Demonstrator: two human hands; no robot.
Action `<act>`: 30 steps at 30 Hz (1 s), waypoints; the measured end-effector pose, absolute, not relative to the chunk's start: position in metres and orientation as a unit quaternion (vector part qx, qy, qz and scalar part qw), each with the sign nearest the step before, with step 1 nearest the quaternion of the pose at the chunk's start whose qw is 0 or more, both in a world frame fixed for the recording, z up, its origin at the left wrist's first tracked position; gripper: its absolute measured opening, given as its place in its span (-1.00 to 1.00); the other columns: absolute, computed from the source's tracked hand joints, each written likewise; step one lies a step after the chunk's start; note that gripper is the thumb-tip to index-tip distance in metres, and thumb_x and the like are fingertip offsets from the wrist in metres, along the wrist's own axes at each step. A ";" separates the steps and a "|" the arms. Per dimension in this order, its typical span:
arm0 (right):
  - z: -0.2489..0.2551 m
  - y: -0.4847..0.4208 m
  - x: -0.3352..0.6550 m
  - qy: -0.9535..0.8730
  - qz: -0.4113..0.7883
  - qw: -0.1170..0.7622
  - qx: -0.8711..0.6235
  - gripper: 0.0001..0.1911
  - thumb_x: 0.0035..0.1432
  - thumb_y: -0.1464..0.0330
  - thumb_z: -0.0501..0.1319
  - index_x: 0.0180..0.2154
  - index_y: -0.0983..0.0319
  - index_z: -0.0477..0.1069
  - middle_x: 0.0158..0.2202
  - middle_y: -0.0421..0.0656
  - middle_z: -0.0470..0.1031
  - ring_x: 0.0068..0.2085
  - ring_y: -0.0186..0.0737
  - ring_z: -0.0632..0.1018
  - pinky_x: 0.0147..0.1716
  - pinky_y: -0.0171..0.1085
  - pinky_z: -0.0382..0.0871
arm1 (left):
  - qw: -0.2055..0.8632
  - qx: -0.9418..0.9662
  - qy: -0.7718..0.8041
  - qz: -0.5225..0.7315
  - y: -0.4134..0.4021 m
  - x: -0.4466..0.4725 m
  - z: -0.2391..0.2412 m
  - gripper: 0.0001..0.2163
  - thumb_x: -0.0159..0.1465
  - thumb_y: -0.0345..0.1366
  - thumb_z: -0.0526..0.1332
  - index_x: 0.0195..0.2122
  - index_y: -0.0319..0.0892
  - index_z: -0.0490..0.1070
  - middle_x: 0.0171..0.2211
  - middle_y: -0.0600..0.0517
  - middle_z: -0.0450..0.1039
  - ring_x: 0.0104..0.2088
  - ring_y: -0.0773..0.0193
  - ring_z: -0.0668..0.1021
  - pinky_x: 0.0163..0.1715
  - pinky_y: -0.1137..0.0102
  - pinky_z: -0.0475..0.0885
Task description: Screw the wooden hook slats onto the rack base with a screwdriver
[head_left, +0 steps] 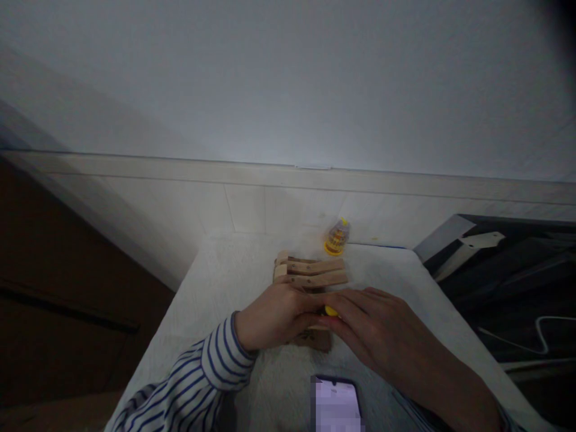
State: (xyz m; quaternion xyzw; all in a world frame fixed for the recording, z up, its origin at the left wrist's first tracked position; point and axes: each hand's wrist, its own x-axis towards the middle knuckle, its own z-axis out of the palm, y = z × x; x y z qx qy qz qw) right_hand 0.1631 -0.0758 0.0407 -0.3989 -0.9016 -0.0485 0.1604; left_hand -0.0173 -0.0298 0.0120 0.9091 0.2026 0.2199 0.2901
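Observation:
A wooden assembly (315,279) of pale slats with small screw heads lies across the middle of the white table. My left hand (281,315) covers its near side, with the fingers closed on a wooden part that is mostly hidden. Reaching in from the right, my right hand (364,318) pinches a short yellow handle (331,311) that looks like a small screwdriver's; its tip is out of sight between the hands. The two hands meet over the wood. Below them a darker, flat wooden piece (319,340) with markings shows on the table.
A clear cone-shaped holder with a yellow base (335,240) stands near the wall. A phone (337,402) with a lit screen lies at the table's near edge. Dark items with a metal bracket (470,252) stand right of the table (225,258); a brown surface (67,288) is at left.

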 end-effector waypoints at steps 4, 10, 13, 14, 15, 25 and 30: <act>0.039 -0.074 0.163 -0.902 -0.041 0.155 -0.401 -0.87 0.20 0.38 0.10 -0.29 0.28 0.39 -0.38 -0.06 0.52 -0.37 -0.11 0.55 -0.42 -0.14 0.45 | 0.278 0.902 0.219 0.245 -0.030 -0.016 0.013 -0.82 0.28 -0.25 0.15 -0.18 -0.20 0.46 -0.07 -0.06 0.47 0.00 0.21 0.45 0.01 0.34 0.31; 0.039 -0.073 0.164 -0.906 -0.003 0.169 -0.388 -0.83 0.14 0.42 0.17 -0.18 0.29 0.37 -0.29 -0.06 0.53 -0.32 -0.09 0.55 -0.37 -0.10 0.47 | 0.277 0.901 0.209 0.260 -0.030 -0.016 0.014 -0.78 0.25 -0.27 0.19 -0.10 -0.18 0.44 0.10 -0.05 0.32 0.14 0.21 0.32 0.10 0.34 0.23; 0.039 -0.074 0.167 -0.910 0.025 0.155 -0.383 -0.75 0.17 0.42 0.14 -0.09 0.26 0.33 -0.22 -0.07 0.53 -0.25 -0.09 0.55 -0.30 -0.07 0.47 | 0.282 0.901 0.221 0.245 -0.030 -0.016 0.015 -0.79 0.27 -0.25 0.17 -0.11 -0.17 0.44 -0.03 -0.04 0.45 0.01 0.24 0.45 0.01 0.38 0.31; 0.039 -0.074 0.168 -0.912 0.030 0.153 -0.379 -0.75 0.18 0.42 0.12 -0.07 0.26 0.31 -0.20 -0.07 0.53 -0.24 -0.09 0.55 -0.29 -0.07 0.47 | 0.286 0.901 0.223 0.239 -0.030 -0.017 0.015 -0.79 0.27 -0.26 0.17 -0.11 -0.17 0.44 -0.07 -0.03 0.48 -0.04 0.26 0.48 -0.02 0.40 0.32; 0.038 -0.074 0.169 -0.914 0.033 0.152 -0.375 -0.75 0.20 0.42 0.09 -0.06 0.25 0.31 -0.18 -0.07 0.53 -0.23 -0.10 0.55 -0.29 -0.08 0.48 | 0.291 0.901 0.223 0.233 -0.030 -0.019 0.016 -0.80 0.27 -0.27 0.17 -0.10 -0.16 0.44 -0.11 -0.02 0.49 -0.09 0.28 0.51 -0.04 0.41 0.33; 0.041 -0.070 0.172 -0.925 -0.005 0.157 -0.346 -0.69 0.30 0.41 -0.13 -0.22 0.21 0.38 -0.37 -0.16 0.56 -0.42 -0.22 0.57 -0.45 -0.24 0.48 | 0.236 0.901 0.353 0.086 -0.025 -0.068 0.043 -0.85 0.21 -0.29 0.23 -0.19 -0.12 0.45 -0.36 0.05 0.51 -0.33 0.24 0.53 -0.30 0.40 0.33; 0.031 -0.067 0.181 -0.930 -0.020 0.165 -0.326 -0.73 0.27 0.46 -0.10 -0.15 0.26 0.34 -0.39 -0.13 0.56 -0.50 -0.22 0.56 -0.54 -0.24 0.46 | 0.250 0.896 0.360 0.067 -0.028 -0.067 0.040 -0.93 0.23 -0.29 0.20 -0.28 -0.12 0.45 -0.34 0.06 0.51 -0.27 0.25 0.52 -0.16 0.35 0.30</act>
